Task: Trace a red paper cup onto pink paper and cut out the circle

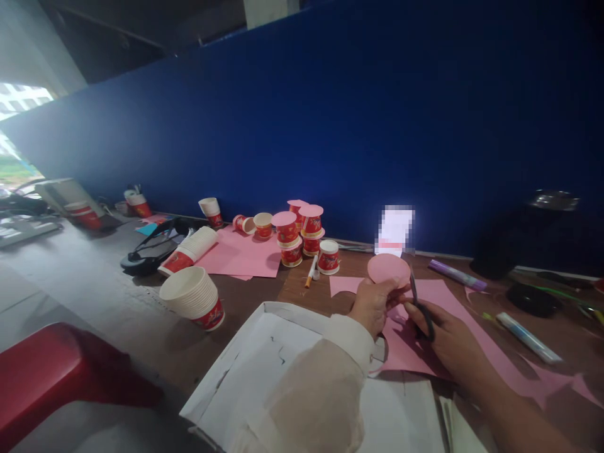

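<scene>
A round piece of pink paper (pixel 388 270) is pinched in my left hand (pixel 372 305), its disc facing me. My right hand (pixel 441 330) grips a pair of scissors (pixel 426 319) with dark handles, the blades pointing up along the disc's right edge. Whether the blades touch the paper I cannot tell. Beneath both hands lies a larger pink sheet (pixel 410 349) with cut-out edges. Left of them, several red paper cups (pixel 287 234) are stacked in twos with pink discs on top, and a short upturned cup (pixel 329 257) stands beside them.
An open white box lid (pixel 283 327) lies in front. Nested paper cups (pixel 191 296) and pink sheets (pixel 245 251) are on the left. A glowing phone (pixel 395 229) leans at the blue partition (pixel 302 126). Right are a purple tube (pixel 457 275) and a pale tube (pixel 528 338). A red stool (pixel 61 377) stands front-left.
</scene>
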A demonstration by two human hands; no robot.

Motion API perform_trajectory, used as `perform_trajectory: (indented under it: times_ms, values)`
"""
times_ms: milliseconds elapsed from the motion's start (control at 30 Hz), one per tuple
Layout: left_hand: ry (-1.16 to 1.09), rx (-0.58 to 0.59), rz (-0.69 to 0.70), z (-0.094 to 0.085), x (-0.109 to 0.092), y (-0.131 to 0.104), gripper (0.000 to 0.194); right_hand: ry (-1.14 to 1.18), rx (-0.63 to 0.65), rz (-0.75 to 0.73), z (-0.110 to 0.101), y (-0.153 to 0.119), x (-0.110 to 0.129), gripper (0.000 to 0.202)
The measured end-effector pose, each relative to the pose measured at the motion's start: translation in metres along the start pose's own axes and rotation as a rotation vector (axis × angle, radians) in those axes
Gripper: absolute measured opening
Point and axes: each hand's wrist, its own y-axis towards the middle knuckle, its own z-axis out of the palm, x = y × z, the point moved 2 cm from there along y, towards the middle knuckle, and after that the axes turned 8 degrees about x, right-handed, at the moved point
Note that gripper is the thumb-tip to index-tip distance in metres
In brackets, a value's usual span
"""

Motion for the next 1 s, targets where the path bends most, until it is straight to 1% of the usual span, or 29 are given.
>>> perform_trajectory:
  times_ms: [100,267,367,467,600,800,1000]
  values:
    - [0.001,-0.007,-0.004,0.000,-0.001,-0.001,0.011,0.035,0.031,0.019,0.001,0.001,-0.001,0.047]
    - [0.000,0.001,-0.001,0.000,0.000,0.001,0.020,0.033,0.027,0.060,0.002,0.002,-0.005,0.045]
    - [-0.002,0.026,0.011,0.000,-0.001,0.001,0.024,0.020,0.024,0.083,0.003,0.001,-0.002,0.047]
    - [0.010,0.023,0.021,-0.001,-0.002,0.001,0.028,0.020,0.021,0.117,0.002,-0.001,0.001,0.049]
    - [0.030,0.024,0.019,-0.002,-0.002,0.001,0.034,0.028,0.031,0.113,0.001,0.000,0.000,0.049]
    - [0.030,0.028,0.016,-0.004,-0.001,0.002,0.029,0.039,0.040,0.122,0.002,0.001,-0.003,0.050]
    - [0.025,-0.018,0.008,-0.004,-0.004,0.002,0.030,0.134,0.051,0.156,0.005,0.000,-0.010,0.051]
